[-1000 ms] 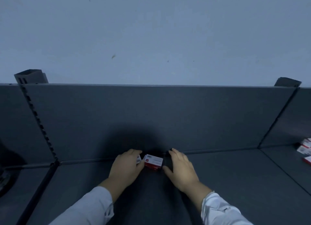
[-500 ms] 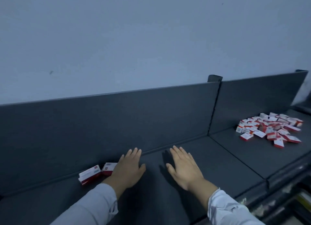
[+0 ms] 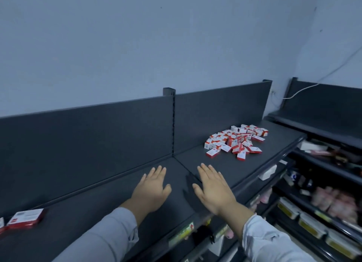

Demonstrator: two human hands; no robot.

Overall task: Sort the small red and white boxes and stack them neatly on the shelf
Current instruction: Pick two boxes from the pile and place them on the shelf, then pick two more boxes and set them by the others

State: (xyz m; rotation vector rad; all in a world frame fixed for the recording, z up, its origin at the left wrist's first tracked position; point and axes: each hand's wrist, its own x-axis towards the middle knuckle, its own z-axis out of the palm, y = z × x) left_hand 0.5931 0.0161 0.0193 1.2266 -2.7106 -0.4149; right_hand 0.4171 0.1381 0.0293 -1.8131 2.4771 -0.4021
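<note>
A loose pile of small red and white boxes [image 3: 236, 141] lies on the dark shelf [image 3: 109, 199], to the right of the upright post. Two more red and white boxes [image 3: 25, 219] sit side by side at the far left against the back panel. My left hand [image 3: 151, 187] hovers over the shelf with fingers straight and holds nothing. My right hand [image 3: 212, 186] is beside it, flat and empty, fingers pointing toward the pile. Both hands are well short of the pile.
A dark back panel [image 3: 88, 140] runs behind the shelf, split by a slotted post [image 3: 173, 122]. Lower shelves with goods [image 3: 323, 209] are at the right, below the front edge. Another shelf unit [image 3: 321, 113] and a white cable stand in the right corner.
Both hands let go of the boxes at the left and moved right over the shelf. My view swung right, so the placed boxes slid to the left edge and the pile came closer.
</note>
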